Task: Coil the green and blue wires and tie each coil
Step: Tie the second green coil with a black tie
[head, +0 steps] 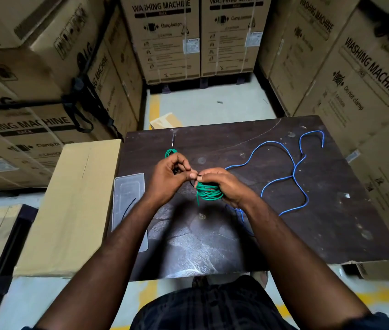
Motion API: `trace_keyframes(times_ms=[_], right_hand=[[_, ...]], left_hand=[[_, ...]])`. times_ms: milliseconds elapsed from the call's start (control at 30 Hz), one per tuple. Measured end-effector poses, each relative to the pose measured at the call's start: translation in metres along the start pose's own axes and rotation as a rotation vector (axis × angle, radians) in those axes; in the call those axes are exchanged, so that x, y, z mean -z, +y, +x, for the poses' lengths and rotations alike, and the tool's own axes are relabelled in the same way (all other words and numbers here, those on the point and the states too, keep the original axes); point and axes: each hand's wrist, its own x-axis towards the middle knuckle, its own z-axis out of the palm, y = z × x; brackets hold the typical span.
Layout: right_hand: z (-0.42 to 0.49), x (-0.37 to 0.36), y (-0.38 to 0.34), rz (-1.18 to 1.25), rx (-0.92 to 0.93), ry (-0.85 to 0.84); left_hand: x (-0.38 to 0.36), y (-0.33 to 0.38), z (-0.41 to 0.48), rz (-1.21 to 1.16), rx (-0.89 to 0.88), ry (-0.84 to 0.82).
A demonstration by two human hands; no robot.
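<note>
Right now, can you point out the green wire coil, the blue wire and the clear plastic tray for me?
green wire coil (209, 192): head view, on the bundled loops under the right hand.
blue wire (273, 181): head view, on a loose stretch lying on the table.
clear plastic tray (129, 198): head view, on its flat middle.

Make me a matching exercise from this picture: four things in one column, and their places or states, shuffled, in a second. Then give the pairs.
Things:
1. green wire
2. blue wire
3. clear plastic tray
4. plain cardboard box

States:
A. lies loose and uncoiled on the table
B. sits at the table's left edge
C. coiled, held in the hands
D. stands beside the table on its left

Pairs: 1-C, 2-A, 3-B, 4-D
</note>
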Motion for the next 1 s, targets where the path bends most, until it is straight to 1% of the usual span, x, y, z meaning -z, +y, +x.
trace_keyframes(times_ms=[200, 367, 500, 600, 700, 800, 900, 1000], right_hand=[[-0.001, 0.005, -0.007, 0.015, 0.081, 0.03], [0.003, 0.009, -0.008, -0.08, 0.067, 0.086], [0.003, 0.003, -0.013, -0.217, 0.102, 0.06], [0.004, 0.001, -0.013, -0.31, 0.137, 0.068], [0.004, 0.002, -0.015, -0.398, 0.175, 0.085], [0.003, 0.001, -0.016, -0.468, 0.204, 0.095], [0.004, -0.002, -0.014, -0.503, 0.237, 0.133], [0.006, 0.001, -0.009, -0.532, 0.241, 0.204]], left_hand=[[-0.002, 0.003, -0.003, 0.007, 0.034, 0.062], [0.003, 0.012, -0.005, 0.301, -0.139, 0.099], [-0.002, 0.021, -0.003, 0.509, -0.257, 0.072], [-0.003, 0.021, -0.002, 0.663, -0.311, 0.097], [-0.006, 0.02, -0.004, 0.72, -0.294, 0.151], [-0.007, 0.017, -0.004, 0.74, -0.233, 0.195], [-0.009, 0.017, -0.004, 0.732, -0.18, 0.229], [-0.005, 0.018, -0.003, 0.669, -0.138, 0.277]])
